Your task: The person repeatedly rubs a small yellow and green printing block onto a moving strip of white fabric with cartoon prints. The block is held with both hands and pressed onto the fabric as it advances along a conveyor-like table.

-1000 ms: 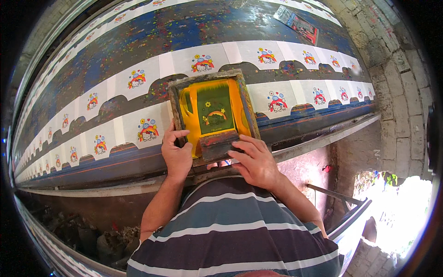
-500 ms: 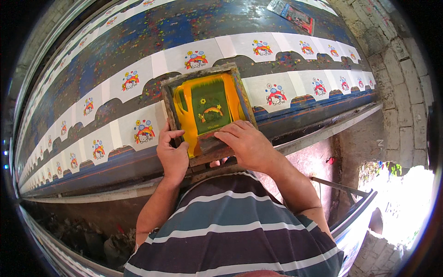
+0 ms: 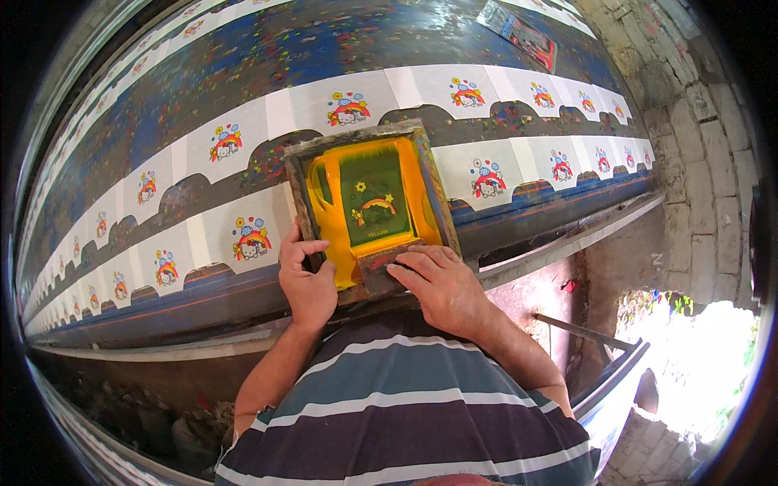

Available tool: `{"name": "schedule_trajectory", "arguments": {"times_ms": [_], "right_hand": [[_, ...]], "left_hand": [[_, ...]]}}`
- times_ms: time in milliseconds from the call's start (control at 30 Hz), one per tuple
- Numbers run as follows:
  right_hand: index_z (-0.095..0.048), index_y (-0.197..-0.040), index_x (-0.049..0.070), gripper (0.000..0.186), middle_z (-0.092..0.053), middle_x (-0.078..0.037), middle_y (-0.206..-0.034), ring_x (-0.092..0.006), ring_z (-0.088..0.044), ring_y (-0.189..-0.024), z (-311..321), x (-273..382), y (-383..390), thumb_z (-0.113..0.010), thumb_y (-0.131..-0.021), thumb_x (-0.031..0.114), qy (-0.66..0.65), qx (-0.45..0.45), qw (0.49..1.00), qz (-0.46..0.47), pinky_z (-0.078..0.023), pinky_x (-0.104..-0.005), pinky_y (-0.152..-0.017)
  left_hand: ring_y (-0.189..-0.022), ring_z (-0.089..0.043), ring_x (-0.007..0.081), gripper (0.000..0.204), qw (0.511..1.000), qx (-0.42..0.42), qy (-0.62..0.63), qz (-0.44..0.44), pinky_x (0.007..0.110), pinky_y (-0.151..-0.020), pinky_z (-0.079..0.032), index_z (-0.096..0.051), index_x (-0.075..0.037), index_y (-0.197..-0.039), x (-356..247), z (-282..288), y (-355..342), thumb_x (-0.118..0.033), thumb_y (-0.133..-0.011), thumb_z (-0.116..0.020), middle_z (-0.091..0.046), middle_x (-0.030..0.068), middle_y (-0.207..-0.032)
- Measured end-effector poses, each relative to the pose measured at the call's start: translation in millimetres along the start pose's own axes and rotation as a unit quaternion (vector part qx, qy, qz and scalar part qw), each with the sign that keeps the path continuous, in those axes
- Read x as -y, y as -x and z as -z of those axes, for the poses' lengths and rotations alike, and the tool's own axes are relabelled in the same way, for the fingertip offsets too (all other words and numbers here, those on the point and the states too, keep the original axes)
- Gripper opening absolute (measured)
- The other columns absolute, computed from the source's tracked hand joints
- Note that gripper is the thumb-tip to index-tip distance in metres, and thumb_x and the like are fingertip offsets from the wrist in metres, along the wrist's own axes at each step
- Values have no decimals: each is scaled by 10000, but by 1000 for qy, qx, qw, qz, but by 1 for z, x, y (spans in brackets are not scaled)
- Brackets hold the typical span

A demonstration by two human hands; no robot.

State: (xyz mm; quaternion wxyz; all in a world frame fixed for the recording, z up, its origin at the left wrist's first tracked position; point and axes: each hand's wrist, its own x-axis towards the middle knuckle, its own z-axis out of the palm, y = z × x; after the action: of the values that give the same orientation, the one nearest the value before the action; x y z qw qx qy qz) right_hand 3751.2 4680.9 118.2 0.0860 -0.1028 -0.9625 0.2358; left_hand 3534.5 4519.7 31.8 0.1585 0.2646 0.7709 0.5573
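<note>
We see one wooden-framed yellow-inked printing screen [image 3: 369, 202] at frame centre; left hand [image 3: 306, 279] grips frame edge, right hand [image 3: 438, 283] seemingly clasps dark squeegee [image 3: 381, 271].

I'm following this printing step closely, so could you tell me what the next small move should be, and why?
Probably push the squeegee away across the screen frame. The right hand rests on it at the near edge, yellow ink lies round the mesh, the frame sits on a white piece, and the left hand steadies the frame's near corner.
</note>
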Motion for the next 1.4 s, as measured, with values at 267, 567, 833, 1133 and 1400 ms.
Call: {"name": "schedule_trajectory", "arguments": {"times_ms": [267,567,833,1133,1400], "right_hand": [[-732,-1430,75,534,-703,-139,-1396,-392,-682,-1348,-10,-41,-52,-730,-900,15,34,-51,998,32,-535,-536,-1181],[-761,-1379,69,549,-765,-182,-1302,-436,-700,-1283,8,-97,-157,-711,-845,-50,32,-81,996,11,-560,-552,-1138],[-792,-1372,99,538,-776,-152,-1261,-402,-711,-1186,5,-82,-122,-751,-844,2,7,-31,998,58,-545,-540,-1065],[-775,-1416,111,546,-736,-127,-1359,-378,-694,-1277,0,-18,-31,-790,-873,49,-16,32,999,28,-540,-534,-1105],[-775,-1400,109,497,-713,-137,-1432,-382,-665,-1378,-1,-25,6,-885,-915,121,-98,-60,993,37,-534,-549,-1175]], "left_hand": [[-1594,-560,390,309,999,-7,41,28,459,-1322,-398,-771,-37,-1184,7,2,1,110,-915,-737,-622,283,-1640],[-1579,-578,383,337,998,8,53,32,457,-1311,-423,-777,-38,-1258,6,7,-6,97,-954,-721,-610,286,-1659],[-1570,-591,387,347,998,3,44,36,454,-1313,-425,-774,-31,-1256,4,6,-4,119,-947,-719,-605,290,-1669],[-1612,-548,375,432,985,-38,156,63,439,-1340,-392,-752,-21,-1351,2,-4,-1,144,-954,-713,-563,289,-1707],[-1598,-553,421,521,995,6,-96,-40,458,-1327,-405,-781,-51,-1364,2,4,1,110,-868,-779,-574,290,-1688]]}}
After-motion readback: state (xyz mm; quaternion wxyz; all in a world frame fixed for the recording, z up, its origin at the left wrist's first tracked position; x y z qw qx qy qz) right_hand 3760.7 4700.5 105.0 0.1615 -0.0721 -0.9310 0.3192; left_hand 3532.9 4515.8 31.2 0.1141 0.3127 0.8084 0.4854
